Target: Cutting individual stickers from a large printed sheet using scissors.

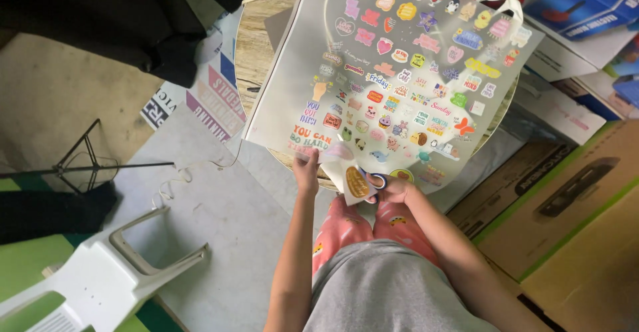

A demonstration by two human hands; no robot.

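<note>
Here the left hand (pixel 307 167) pinched the near edge of a big sticker sheet (pixel 393 72) over the round table (pixel 256 46). The right hand (pixel 393 189) gripped scissors (pixel 374 180), fingers closed through the handles.

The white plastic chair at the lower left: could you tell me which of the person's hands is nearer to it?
Left. The left hand pinches the sticker sheet's near edge, on the white plastic chair's side; the right hand holds scissors farther away.

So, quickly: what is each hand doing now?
Left hand: closed, pinching the sticker sheet edge.
Right hand: closed on scissors, at the sheet.
</note>
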